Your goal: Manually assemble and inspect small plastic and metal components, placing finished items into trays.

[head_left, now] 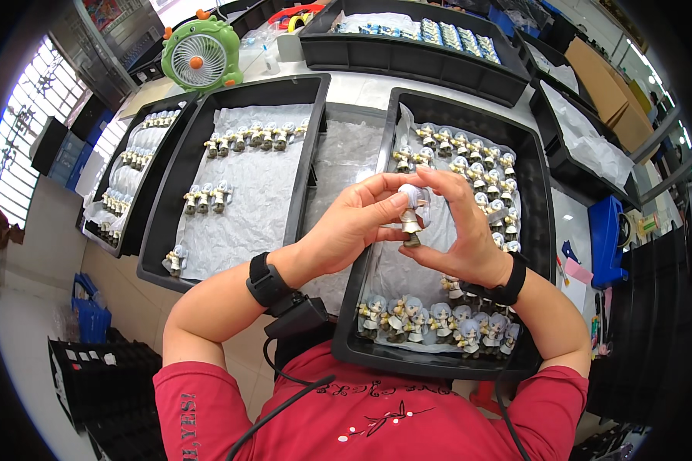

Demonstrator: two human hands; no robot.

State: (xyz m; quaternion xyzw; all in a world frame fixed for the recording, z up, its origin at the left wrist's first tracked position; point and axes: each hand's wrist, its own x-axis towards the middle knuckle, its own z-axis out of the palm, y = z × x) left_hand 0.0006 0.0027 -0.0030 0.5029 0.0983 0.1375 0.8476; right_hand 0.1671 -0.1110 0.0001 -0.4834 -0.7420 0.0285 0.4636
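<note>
Between both hands I hold a small figurine (411, 215) with pale hair, a white outfit and a dark base, upright over the right-hand black tray (542, 230). My left hand (357, 219) pinches it from the left, thumb and fingers near its head and body. My right hand (469, 230) curves round it, fingertips at the top and thumb by the base. Below, many like figurines (440, 319) stand in the tray on white paper, along its right side and near edge. Part of the tray is hidden by my right hand.
Left of it, another black tray (155, 238) holds rows of figurines on paper (242, 200), with a narrower tray (134, 230) beyond. A green animal-shaped fan (201, 58) stands at the back left. A large black bin (415, 60) of blue-and-white items sits behind; a blue holder (607, 242) is at right.
</note>
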